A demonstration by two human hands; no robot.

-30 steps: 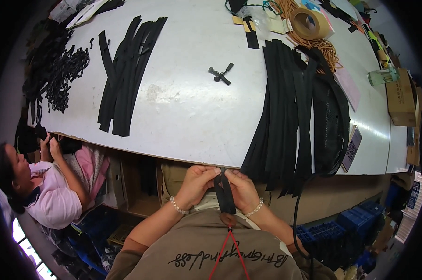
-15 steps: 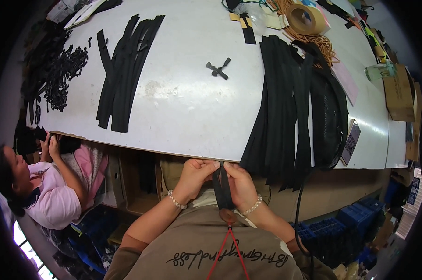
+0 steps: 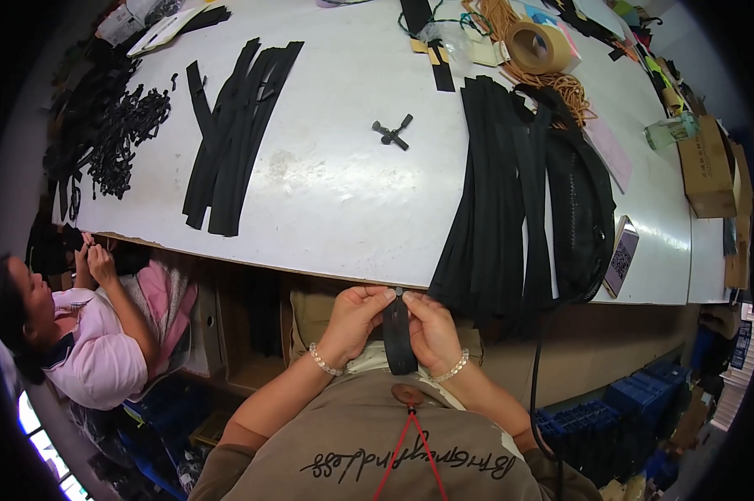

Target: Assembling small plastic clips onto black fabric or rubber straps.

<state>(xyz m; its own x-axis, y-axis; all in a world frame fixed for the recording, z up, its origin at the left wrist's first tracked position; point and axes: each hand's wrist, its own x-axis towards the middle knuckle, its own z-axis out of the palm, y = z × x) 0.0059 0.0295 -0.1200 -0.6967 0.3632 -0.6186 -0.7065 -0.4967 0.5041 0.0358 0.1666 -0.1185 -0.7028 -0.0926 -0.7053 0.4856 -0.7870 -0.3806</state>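
The top end of a black strip (image 3: 400,342) is pinched by the left hand (image 3: 356,323) and the right hand (image 3: 433,328), thumb and fingers of each pressed together with hardly a gap. It is held just beside the near edge of the table (image 3: 335,188), its length hung toward 6 o'clock. From the hands, a strip pile (image 3: 494,192) is seen between 1 and 2 o'clock, loose strips (image 3: 235,142) between 10 and 11, black pieces (image 3: 391,134) at 12, and a phone (image 3: 621,257) at 3.
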